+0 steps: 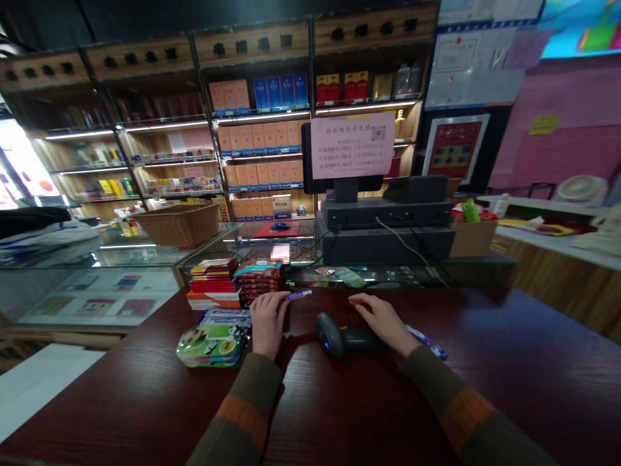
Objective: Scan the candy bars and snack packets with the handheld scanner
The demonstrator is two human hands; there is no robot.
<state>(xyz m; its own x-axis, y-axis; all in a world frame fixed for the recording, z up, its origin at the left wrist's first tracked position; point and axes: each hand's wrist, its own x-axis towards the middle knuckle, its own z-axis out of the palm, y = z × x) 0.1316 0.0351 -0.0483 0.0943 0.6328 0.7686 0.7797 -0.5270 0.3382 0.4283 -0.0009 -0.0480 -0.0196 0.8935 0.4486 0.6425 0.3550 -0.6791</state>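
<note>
My left hand (267, 318) is closed on one end of a slim purple packet (299, 295), which sticks out to the right from its fingertips. Beside that hand lie green panda-print packs (212, 343), with blue-and-white packets (226, 317) behind them. Two stacks stand just beyond: red, white and orange packs (213, 285) and dark red packets (261, 279). My right hand (381, 318) holds nothing, its fingers stretched out to the left above the handle of a black barcode scanner (330, 335). Another purple packet (427, 341) lies partly hidden behind my right wrist.
A dark wooden counter (334, 414) spreads beneath my arms. At its back stand a monitor with a pink paper sign (352, 146) and a black cash drawer (383, 243) with cables. A wicker basket (180, 225) sits on the glass case to the left. Shelves of boxes line the wall.
</note>
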